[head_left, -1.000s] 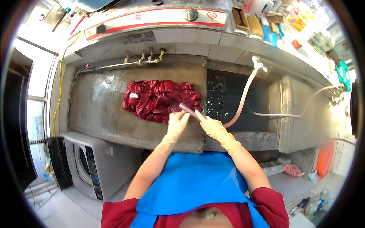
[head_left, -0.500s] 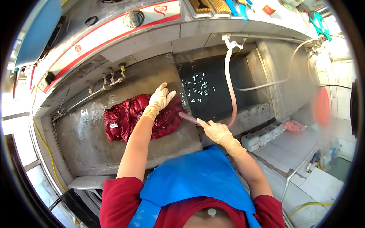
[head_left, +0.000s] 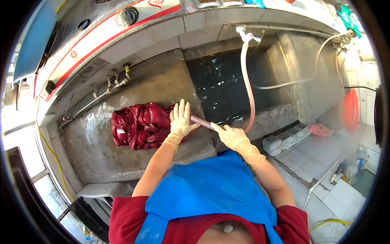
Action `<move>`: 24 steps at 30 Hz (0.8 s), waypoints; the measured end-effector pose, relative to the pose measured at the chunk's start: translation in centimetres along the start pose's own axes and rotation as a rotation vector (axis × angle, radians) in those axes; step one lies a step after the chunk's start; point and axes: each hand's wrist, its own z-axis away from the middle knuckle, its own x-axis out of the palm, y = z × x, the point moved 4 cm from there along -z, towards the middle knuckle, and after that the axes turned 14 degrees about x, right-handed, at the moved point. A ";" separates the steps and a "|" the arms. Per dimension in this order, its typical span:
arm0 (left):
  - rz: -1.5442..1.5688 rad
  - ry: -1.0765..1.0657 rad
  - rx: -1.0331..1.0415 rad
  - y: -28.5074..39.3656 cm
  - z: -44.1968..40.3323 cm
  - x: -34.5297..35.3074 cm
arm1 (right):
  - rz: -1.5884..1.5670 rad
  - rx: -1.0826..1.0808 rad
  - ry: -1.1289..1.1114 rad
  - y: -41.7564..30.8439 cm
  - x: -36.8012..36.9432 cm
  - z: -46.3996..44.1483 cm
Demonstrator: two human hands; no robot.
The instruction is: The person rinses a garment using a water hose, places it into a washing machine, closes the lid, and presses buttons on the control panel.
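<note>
A dark red quilted puffer jacket [head_left: 142, 125] lies bunched up and wet-looking on the concrete slab. My left hand [head_left: 181, 121], in a pale rubber glove, rests flat with fingers spread on the right end of the jacket, hiding part of it. In my right hand [head_left: 232, 138], gloved too, is the end section of a pinkish hose [head_left: 247, 81]. The hose's open end points left, close beside my left hand. From a white tap [head_left: 246, 35] on the back wall the hose loops down to my right hand.
Right of the concrete slab [head_left: 93, 162] is a basin of dark water [head_left: 227, 85]. Metal pipes with valves [head_left: 115, 83] run along the back left. White plastic jugs [head_left: 286, 140] and a red basin [head_left: 350, 110] stand on the right. A grey stool [head_left: 101, 189] is at lower left.
My left hand has moved right and down to the jacket's right end, its fingers now straighter. My right hand still holds the hose. The whole view has shifted slightly.
</note>
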 end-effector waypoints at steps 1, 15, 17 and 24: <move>-0.019 0.057 0.015 -0.3 -0.2 0.0 | 0.003 0.008 0.004 0.0 0.0 0.1; -0.101 -0.126 -0.015 -2.2 -2.3 0.3 | -0.123 0.060 -0.050 -0.2 1.1 -1.2; -0.056 -0.085 0.007 -3.0 -2.4 -0.4 | -0.141 0.051 0.001 -0.2 0.9 -1.3; 0.121 0.180 -0.108 -3.2 -4.0 -9.0 | -0.206 0.036 0.168 -0.1 -0.5 -0.9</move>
